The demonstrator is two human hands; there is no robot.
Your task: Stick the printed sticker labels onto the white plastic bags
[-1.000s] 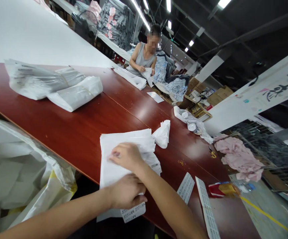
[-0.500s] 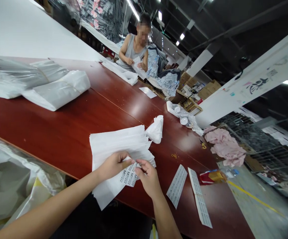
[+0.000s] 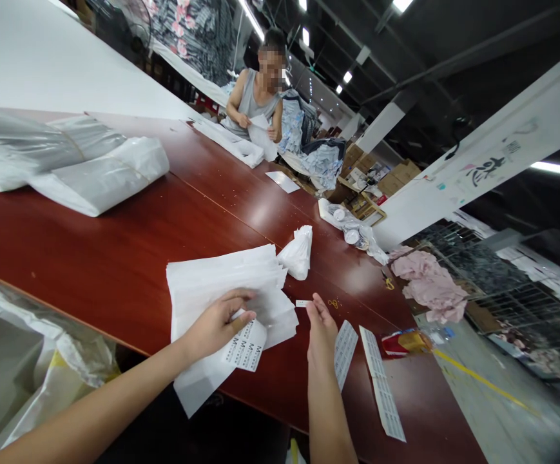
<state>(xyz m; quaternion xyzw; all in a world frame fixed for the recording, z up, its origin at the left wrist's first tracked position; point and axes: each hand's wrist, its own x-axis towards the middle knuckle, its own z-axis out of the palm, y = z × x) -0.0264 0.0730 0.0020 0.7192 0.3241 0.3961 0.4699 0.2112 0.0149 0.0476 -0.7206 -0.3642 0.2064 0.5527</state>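
Note:
My left hand [image 3: 224, 322] is closed on a sheet of stickers [image 3: 247, 345] printed with a large M, thumb on top. Beneath it lies a fanned stack of white plastic bags [image 3: 216, 277]. To the right, my right hand [image 3: 322, 325] pinches one small white sticker [image 3: 301, 303] at its fingertips, apart from the sheet and just off the stack's right edge. A bunched white plastic bundle [image 3: 296, 252] sits beyond the stack.
Two more sticker strips [image 3: 382, 383] lie right of my right arm, beside a red and yellow packet [image 3: 406, 342]. Yellow-handled scissors [image 3: 388, 280] rest farther back. Rolled plastic bags [image 3: 110, 174] lie at the left. A co-worker [image 3: 258, 100] holds a white sheet across the red-brown table [image 3: 129, 258].
My right hand has moved right, away from the sticker sheet, with a small sticker at its fingertips. My left hand still holds the sheet, which now hangs with its right end free.

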